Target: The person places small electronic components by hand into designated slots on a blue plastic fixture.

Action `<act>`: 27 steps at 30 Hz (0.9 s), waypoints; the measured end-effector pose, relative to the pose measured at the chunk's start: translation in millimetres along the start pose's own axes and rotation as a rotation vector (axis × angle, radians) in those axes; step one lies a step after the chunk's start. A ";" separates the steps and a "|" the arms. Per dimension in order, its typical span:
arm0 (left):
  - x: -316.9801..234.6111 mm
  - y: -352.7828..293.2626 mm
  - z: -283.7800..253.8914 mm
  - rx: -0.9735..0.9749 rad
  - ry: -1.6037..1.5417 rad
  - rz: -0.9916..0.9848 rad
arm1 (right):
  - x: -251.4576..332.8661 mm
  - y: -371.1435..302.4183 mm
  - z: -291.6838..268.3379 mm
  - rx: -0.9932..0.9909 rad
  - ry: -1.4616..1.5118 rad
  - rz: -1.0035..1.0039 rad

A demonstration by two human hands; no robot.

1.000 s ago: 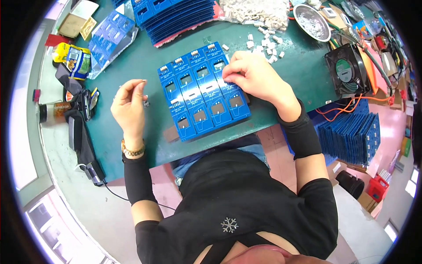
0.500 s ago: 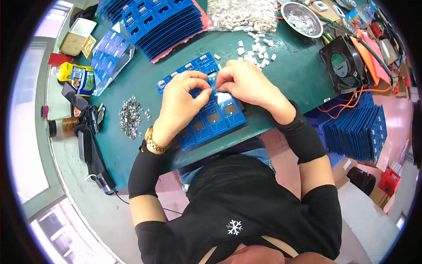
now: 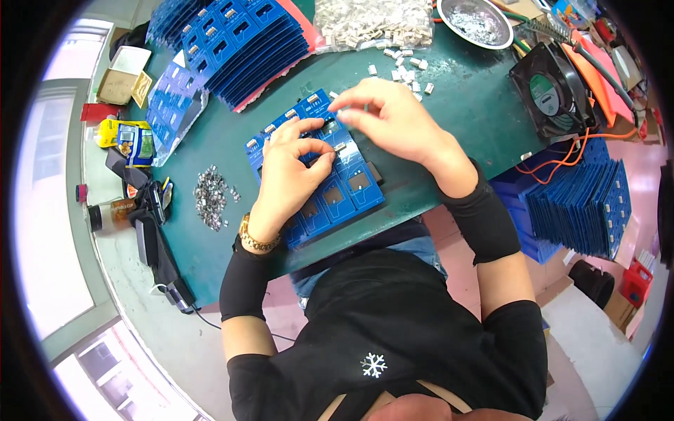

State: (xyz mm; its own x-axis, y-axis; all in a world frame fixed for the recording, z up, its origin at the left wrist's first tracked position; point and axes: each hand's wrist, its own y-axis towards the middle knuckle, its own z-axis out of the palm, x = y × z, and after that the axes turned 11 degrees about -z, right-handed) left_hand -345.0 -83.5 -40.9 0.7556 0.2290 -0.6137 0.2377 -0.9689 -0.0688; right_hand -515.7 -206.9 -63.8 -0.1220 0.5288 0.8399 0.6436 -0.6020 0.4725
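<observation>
Small metallic parts lay heaped left of centre in the frame, below a stack of blue boards at upper left. The worker's left hand reached over a blue circuit board panel at centre, thumb and index finger almost pinched together; whether they gripped anything could not be told. The right hand, half a second earlier almost meeting the left, had moved up to the panel's upper edge, its fingers curled toward the thumb, their contents unclear. The parting suggested attention divided between two spots. White connectors lay scattered at upper centre, a black fan at upper right.
</observation>
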 end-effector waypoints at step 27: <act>-4.6 -4.3 8.5 -0.053 -0.004 -0.086 | -1.4 -1.4 -11.8 -0.094 -0.504 -0.152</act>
State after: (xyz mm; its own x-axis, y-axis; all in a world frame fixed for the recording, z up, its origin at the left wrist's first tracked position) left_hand -354.8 -81.2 -44.4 0.7285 0.3109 -0.6105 0.3337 -0.9393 -0.0801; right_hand -525.4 -213.9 -62.5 0.1849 0.8221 0.5385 0.5740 -0.5351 0.6198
